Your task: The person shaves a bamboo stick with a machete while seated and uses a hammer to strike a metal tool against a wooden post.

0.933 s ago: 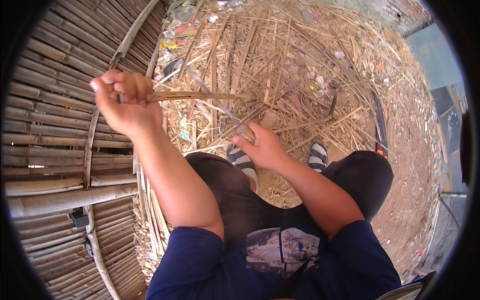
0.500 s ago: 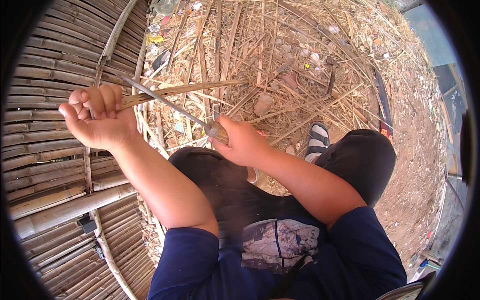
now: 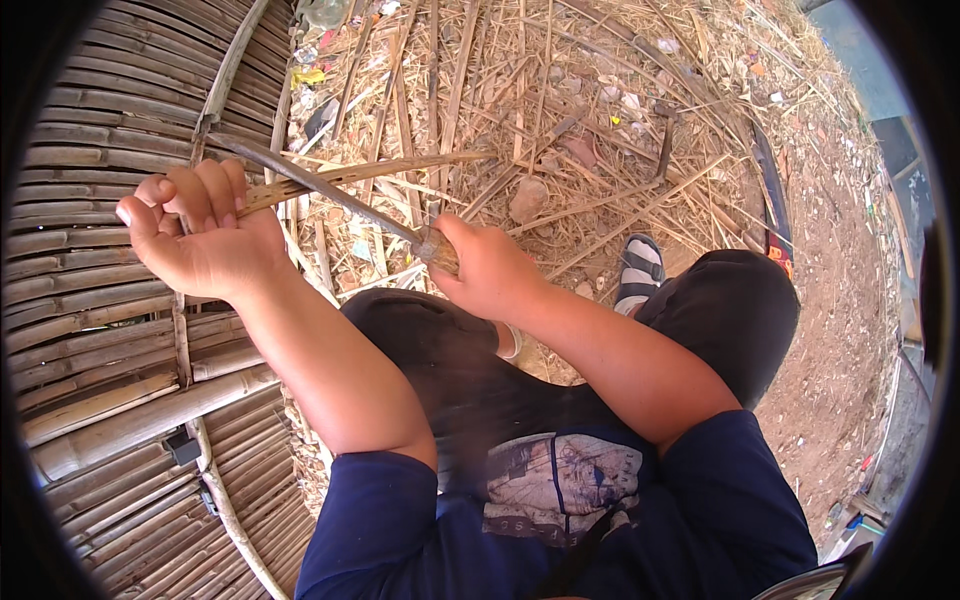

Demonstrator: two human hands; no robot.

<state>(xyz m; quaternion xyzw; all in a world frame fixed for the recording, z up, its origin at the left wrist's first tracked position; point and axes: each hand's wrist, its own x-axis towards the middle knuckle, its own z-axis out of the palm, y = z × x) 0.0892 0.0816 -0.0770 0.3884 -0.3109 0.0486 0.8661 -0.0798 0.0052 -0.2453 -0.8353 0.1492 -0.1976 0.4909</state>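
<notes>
My left hand (image 3: 205,225), palm turned up, has its fingers curled round one end of a split bamboo strip (image 3: 390,168). The strip's other end points right over the littered ground. In my right hand (image 3: 492,270) is the wooden handle of a long knife (image 3: 340,196). Its narrow dark blade runs up and left, crossing the strip just right of my left fingers. Whether the edge bites into the bamboo cannot be made out.
A wall of bamboo slats (image 3: 100,220) rises close on my left. Loose strips, straw and a stone (image 3: 528,200) litter the ground ahead. A hammer-like tool (image 3: 665,140) lies beyond my sandalled foot (image 3: 640,272). Bare soil (image 3: 835,330) stretches along the right.
The knife has shifted slightly up and left across the strip, its blade turned to show a broader face. My left hand stays on the bamboo with almost no movement.
</notes>
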